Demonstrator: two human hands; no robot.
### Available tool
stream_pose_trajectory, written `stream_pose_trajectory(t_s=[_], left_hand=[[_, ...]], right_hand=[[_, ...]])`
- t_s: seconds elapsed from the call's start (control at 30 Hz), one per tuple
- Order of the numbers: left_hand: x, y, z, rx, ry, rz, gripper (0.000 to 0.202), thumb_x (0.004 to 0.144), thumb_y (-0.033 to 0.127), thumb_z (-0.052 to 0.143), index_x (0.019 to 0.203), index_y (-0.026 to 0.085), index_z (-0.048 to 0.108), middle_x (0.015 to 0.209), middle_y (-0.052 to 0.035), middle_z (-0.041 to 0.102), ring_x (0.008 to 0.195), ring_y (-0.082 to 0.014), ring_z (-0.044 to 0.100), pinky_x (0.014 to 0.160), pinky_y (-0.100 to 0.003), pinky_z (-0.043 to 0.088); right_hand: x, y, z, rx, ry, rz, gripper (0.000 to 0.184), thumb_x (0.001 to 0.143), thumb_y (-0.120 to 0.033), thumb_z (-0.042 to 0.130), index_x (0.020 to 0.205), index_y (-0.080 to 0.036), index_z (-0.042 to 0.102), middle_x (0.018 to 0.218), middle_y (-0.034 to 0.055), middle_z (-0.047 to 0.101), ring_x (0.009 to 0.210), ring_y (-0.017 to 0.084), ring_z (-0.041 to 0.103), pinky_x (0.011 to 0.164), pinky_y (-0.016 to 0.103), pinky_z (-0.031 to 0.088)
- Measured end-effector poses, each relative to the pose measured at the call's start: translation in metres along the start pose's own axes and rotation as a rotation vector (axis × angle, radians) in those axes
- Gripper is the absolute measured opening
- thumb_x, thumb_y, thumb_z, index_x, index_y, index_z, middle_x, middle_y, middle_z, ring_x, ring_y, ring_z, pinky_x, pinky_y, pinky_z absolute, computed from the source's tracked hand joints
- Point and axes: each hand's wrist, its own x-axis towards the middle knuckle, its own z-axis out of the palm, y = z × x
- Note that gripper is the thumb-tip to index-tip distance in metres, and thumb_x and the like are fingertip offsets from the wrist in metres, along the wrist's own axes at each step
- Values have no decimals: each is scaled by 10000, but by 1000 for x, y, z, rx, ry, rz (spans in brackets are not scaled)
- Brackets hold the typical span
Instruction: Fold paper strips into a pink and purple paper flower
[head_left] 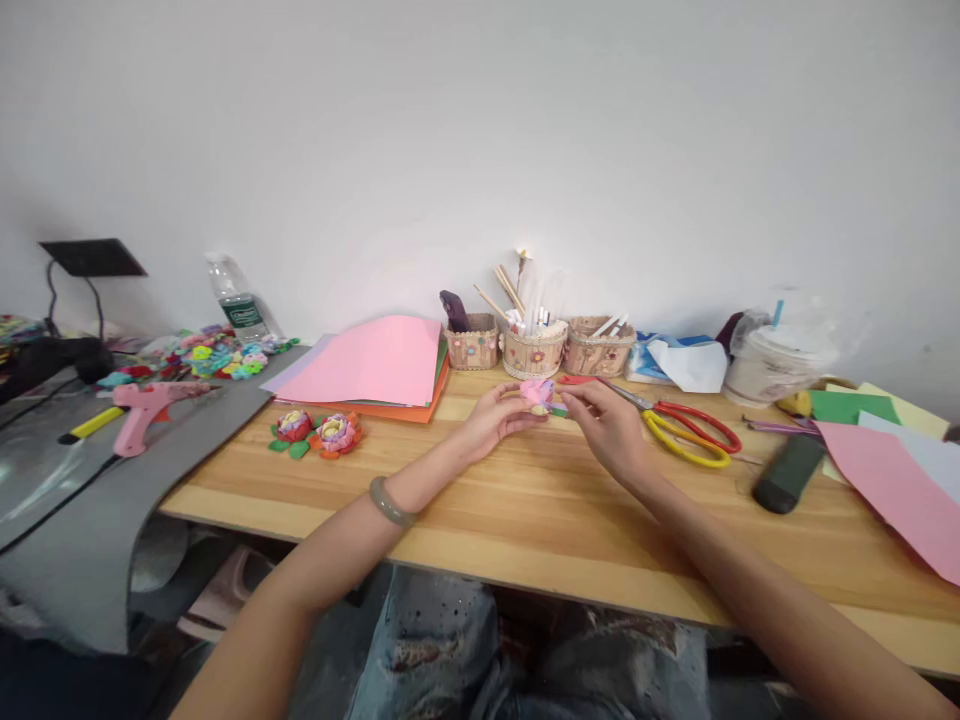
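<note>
My left hand [496, 424], with a bangle on its wrist, holds a small pink and lilac paper flower [537, 392] between thumb and fingers, just above the wooden table. Close by on the right, my right hand [606, 424] has its fingertips drawn together at the flower's side; whatever sits in them is too small to make out. Two finished-looking paper flowers, one red and purple [293, 426] with green leaves and one purple and yellow [337, 433] with orange petals, lie to the left. Scissors with red and yellow handles [686, 436] rest beyond my right hand.
A stack of coloured paper [367, 365] lies back left. Decorated baskets [534, 353] with sticks and pens stand along the wall. On the left mat are a pink glue gun [142, 410] and a bottle [238, 302]. A dark green case [787, 474], loose sheets [892, 480] and a lidded cup [777, 362] are right.
</note>
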Motion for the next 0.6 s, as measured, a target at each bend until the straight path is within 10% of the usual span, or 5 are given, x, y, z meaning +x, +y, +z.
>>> stream_pose_trajectory(t_s=[0.6], left_hand=[[0,-2,3,30,47,75,391,607,106,696,931,161,484,955,-42,601,747,-114,617,775,-322,478]], right_hand=[[-7,-2,7,-113,-39,-230,255,842,-218,470,1011,-212,661,838,76,641,703,173,576,583,286,438]])
